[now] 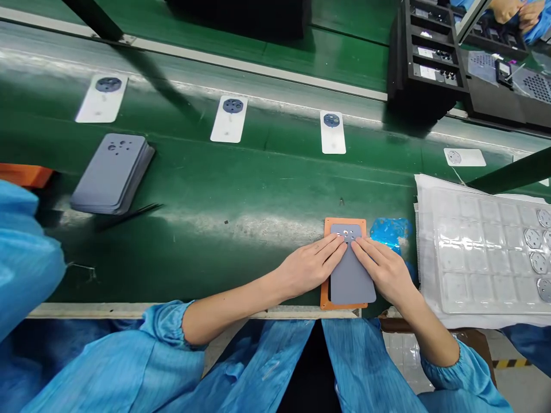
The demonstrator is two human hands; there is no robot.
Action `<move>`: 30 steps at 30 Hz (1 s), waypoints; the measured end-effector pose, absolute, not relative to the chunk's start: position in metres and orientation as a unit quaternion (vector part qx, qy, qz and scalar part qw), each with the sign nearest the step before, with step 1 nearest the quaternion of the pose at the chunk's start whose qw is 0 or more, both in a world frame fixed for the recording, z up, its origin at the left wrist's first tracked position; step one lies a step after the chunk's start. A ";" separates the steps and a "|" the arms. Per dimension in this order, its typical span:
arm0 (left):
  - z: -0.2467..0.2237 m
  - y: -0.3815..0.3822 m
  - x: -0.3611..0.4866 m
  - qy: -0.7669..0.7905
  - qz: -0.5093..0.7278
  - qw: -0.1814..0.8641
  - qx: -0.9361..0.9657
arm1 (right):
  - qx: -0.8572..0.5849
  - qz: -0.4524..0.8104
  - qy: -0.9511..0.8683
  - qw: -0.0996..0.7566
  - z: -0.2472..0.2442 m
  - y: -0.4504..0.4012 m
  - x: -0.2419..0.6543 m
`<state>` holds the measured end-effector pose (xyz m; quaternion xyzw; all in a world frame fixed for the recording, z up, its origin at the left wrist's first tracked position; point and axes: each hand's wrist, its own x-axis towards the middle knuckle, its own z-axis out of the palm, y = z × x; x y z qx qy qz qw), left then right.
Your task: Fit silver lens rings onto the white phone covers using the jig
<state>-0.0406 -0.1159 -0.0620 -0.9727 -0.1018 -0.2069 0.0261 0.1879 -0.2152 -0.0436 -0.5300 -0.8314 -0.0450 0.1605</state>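
Observation:
A grey phone-shaped panel (pixel 353 281) with several holes near its top lies over an orange frame (pixel 326 292), slightly skewed so its lower right corner overlaps the frame's edge. My left hand (pixel 310 265) rests on the panel's upper left side, fingers stretched and lying flat. From the right, my right hand (pixel 384 269) lays its extended fingers on the panel's upper right side, just under the holes. Both sets of fingertips are close together. The parts of the panel beneath the fingers are hidden.
A stack of grey panels (pixel 109 172) and black tweezers (pixel 129 217) lie left. White panels (pixel 229 119) line the far strip. A clear tray (pixel 469 258) with round parts sits right, beside blue film (pixel 390 231). Black bins (pixel 424 74) and a person's hands (pixel 519 12) are upper right.

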 end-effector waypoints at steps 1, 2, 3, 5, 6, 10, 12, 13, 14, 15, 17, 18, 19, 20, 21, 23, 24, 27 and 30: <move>-0.063 -0.115 -0.040 -0.104 -0.205 0.023 -0.973 | -0.529 -0.053 -0.832 0.157 -0.043 -0.215 0.187; -0.064 -0.113 -0.040 -0.106 -0.202 0.020 -0.973 | -0.529 -0.062 -0.832 0.152 -0.042 -0.214 0.187; -0.064 -0.111 -0.039 -0.109 -0.198 0.018 -0.974 | -0.529 -0.069 -0.833 0.146 -0.042 -0.214 0.187; -0.064 -0.107 -0.038 -0.112 -0.187 0.019 -0.976 | -0.526 -0.084 -0.836 0.133 -0.041 -0.213 0.186; -0.063 -0.106 -0.037 -0.111 -0.181 0.023 -0.977 | -0.523 -0.092 -0.838 0.127 -0.040 -0.213 0.186; -0.064 -0.104 -0.035 -0.105 -0.168 0.029 -0.980 | -0.510 -0.106 -0.848 0.095 -0.041 -0.211 0.186; -0.066 -0.106 -0.035 -0.109 -0.164 0.023 -0.980 | -0.510 -0.089 -0.852 0.074 -0.044 -0.209 0.186; -0.068 -0.107 -0.035 -0.112 -0.161 0.022 -0.980 | -0.513 -0.075 -0.853 0.063 -0.046 -0.208 0.185; -0.069 -0.109 -0.035 -0.116 -0.156 0.020 -0.981 | -0.518 -0.058 -0.852 0.051 -0.047 -0.208 0.185; -0.070 -0.110 -0.035 -0.120 -0.149 0.016 -0.981 | -0.523 -0.038 -0.851 0.042 -0.049 -0.207 0.184; -0.070 -0.112 -0.036 -0.121 -0.128 -0.003 -0.984 | -0.530 -0.002 -0.847 0.033 -0.052 -0.207 0.182; -0.069 -0.112 -0.036 -0.118 -0.116 -0.017 -0.986 | -0.532 0.011 -0.846 0.032 -0.053 -0.207 0.181; -0.069 -0.113 -0.037 -0.114 -0.104 -0.032 -0.987 | -0.534 0.019 -0.845 0.032 -0.054 -0.208 0.180; -0.068 -0.113 -0.037 -0.112 -0.096 -0.045 -0.988 | -0.536 0.025 -0.843 0.033 -0.054 -0.208 0.180; -0.067 -0.113 -0.037 -0.113 -0.090 -0.056 -0.988 | -0.538 0.028 -0.842 0.033 -0.054 -0.210 0.179; -0.067 -0.115 -0.039 -0.122 -0.088 -0.077 -0.986 | -0.544 0.037 -0.838 0.036 -0.054 -0.213 0.178; -0.068 -0.118 -0.039 -0.127 -0.091 -0.087 -0.984 | -0.546 0.042 -0.836 0.040 -0.054 -0.214 0.178; -0.071 -0.128 -0.043 -0.137 -0.122 -0.084 -0.979 | -0.548 0.057 -0.832 0.061 -0.056 -0.221 0.179; -0.075 -0.140 -0.049 -0.155 -0.162 -0.068 -0.972 | -0.545 0.051 -0.832 0.088 -0.060 -0.227 0.179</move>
